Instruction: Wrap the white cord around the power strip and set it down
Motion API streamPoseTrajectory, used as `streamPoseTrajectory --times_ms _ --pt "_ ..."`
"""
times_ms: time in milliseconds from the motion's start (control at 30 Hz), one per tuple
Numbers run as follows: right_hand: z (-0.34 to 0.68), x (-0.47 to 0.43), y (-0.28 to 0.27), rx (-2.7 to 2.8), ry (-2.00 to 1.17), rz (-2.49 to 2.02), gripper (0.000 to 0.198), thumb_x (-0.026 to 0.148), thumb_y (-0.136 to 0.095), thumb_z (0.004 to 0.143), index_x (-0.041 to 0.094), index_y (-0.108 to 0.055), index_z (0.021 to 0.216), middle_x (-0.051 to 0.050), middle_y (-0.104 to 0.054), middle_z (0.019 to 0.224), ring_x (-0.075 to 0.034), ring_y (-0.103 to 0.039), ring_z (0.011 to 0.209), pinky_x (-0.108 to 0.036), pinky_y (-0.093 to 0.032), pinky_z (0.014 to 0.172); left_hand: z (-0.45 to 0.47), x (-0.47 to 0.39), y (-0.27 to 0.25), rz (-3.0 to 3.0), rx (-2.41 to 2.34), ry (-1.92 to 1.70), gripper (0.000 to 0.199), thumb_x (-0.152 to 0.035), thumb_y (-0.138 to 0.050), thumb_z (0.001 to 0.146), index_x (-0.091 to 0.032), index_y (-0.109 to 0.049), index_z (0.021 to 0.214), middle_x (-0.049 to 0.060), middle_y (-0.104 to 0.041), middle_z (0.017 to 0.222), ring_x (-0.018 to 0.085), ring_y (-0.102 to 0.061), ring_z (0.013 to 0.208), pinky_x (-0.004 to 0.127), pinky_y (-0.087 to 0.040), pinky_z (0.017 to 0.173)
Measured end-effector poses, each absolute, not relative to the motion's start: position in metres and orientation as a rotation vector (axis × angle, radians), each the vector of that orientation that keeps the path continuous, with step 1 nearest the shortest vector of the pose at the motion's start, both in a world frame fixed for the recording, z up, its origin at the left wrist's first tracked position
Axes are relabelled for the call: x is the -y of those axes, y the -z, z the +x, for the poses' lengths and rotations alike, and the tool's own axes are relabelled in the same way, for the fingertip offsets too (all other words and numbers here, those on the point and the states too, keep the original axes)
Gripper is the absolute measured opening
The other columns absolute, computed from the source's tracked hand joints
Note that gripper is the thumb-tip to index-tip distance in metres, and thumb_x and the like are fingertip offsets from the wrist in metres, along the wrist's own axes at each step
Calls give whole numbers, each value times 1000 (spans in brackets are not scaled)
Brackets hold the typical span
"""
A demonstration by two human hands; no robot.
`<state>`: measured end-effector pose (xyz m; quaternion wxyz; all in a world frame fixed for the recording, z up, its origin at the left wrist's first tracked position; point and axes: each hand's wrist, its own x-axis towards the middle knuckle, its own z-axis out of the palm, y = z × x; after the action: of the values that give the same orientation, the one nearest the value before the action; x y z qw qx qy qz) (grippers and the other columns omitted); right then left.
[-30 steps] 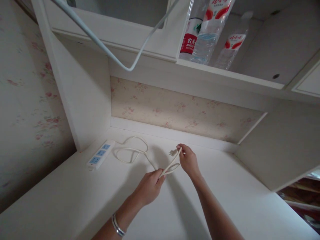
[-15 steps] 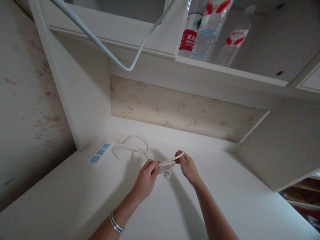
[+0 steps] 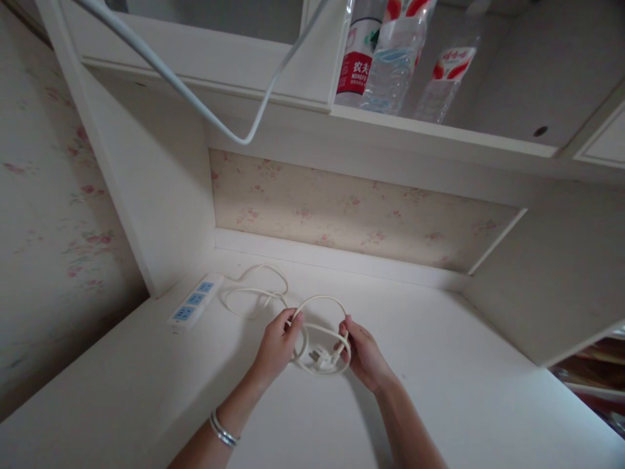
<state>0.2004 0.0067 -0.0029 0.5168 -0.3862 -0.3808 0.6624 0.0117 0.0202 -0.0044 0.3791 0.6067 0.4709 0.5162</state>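
A cream power cord (image 3: pixel 319 298) is looped between my two hands above the white desktop. My left hand (image 3: pixel 278 342), with silver bangles at the wrist, pinches the left side of the loops. On the other side, my right hand (image 3: pixel 364 350) has its fingers closed around the cord near the plug end. The plug (image 3: pixel 323 358) hangs inside the lower loop, its prongs pointing left. From my left hand, slack cord runs back in loose curves to a white power strip (image 3: pixel 198 299) with blue socket faces, lying at the desk's left.
Overhead, a shelf (image 3: pixel 439 133) holds several plastic bottles (image 3: pixel 393 71). A pale bent rod or cable (image 3: pixel 195 107) hangs across the upper left. Cabinet side panels (image 3: pixel 156 169) and a back wall with floral paper (image 3: pixel 351 208) enclose the desktop (image 3: pixel 430 404).
The bunched cord has opened into wider round loops, and the plug now shows clearly inside them. My hands have moved slightly lower, the left one a little leftward. The view has shifted slightly.
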Motion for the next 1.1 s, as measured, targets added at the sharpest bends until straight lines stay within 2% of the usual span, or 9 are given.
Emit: streamPoseTrajectory --times_ms 67,133,200,267,433,567,800,933,1100 --pt "201 -5 4 858 -1592 -915 34 50 -58 82 17 -60 78 6 -50 46 -4 -37 35 -16 -23 36 12 -21 7 1489 -1172 -1306 33 -48 -49 84 -18 -60 89 -2 -53 68 10 -45 53 20 -34 51" --pt "201 -4 5 807 -1593 -902 34 46 -62 80 21 -60 102 8 -50 48 -2 -31 32 -14 -21 34 12 -22 9 1398 -1140 -1310 36 -48 -53 81 -18 -58 100 -1 -55 79 8 -45 53 19 -34 48" --pt "200 -3 8 763 -1594 -863 48 41 -64 81 29 -49 125 12 -44 44 -2 -27 31 -13 -28 36 12 -23 10 1291 -1123 -1310 43 -46 -57 77 -19 -54 110 0 -54 89 7 -46 53 18 -34 46" --pt "200 -3 11 735 -1600 -809 55 37 -63 82 34 -41 132 14 -36 40 -3 -26 31 -16 -39 43 11 -24 9 1218 -1113 -1284 45 -44 -59 75 -21 -53 113 0 -53 92 6 -47 54 17 -34 44" --pt "199 -6 15 659 -1651 -725 31 34 -64 82 22 -58 110 10 -47 49 -3 -33 34 -19 -46 48 7 -26 6 1286 -1079 -1227 37 -33 -57 73 -17 -60 106 -1 -54 83 8 -48 56 18 -39 50" --pt "198 -7 13 612 -1669 -665 14 31 -63 82 21 -60 92 10 -47 50 -4 -33 34 -21 -50 53 8 -26 7 1299 -1122 -1153 38 -29 -55 72 -18 -58 108 0 -56 86 7 -47 51 18 -36 46" --pt "200 -10 13 515 -1635 -662 10 25 -64 80 21 -61 90 6 -58 61 -6 -48 44 -19 -50 53 12 -26 13 1376 -1112 -1098 38 -28 -52 76 -18 -58 112 -1 -61 74 10 -51 55 18 -37 52" --pt "205 -8 13 582 -1610 -680 21 34 -64 79 20 -65 95 -1 -67 82 -11 -57 57 -26 -52 59 10 -28 15 1425 -1154 -1169 40 -25 -51 75 -16 -60 113 2 -66 82 15 -58 70 23 -43 64" --pt "209 -4 14 741 -1547 -681 58 4 -72 57 24 -62 110 -2 -67 105 -13 -60 71 -28 -51 69 9 -28 13 1432 -1203 -1185 43 -27 -50 75 -15 -61 116 3 -68 87 17 -60 76 25 -44 70"
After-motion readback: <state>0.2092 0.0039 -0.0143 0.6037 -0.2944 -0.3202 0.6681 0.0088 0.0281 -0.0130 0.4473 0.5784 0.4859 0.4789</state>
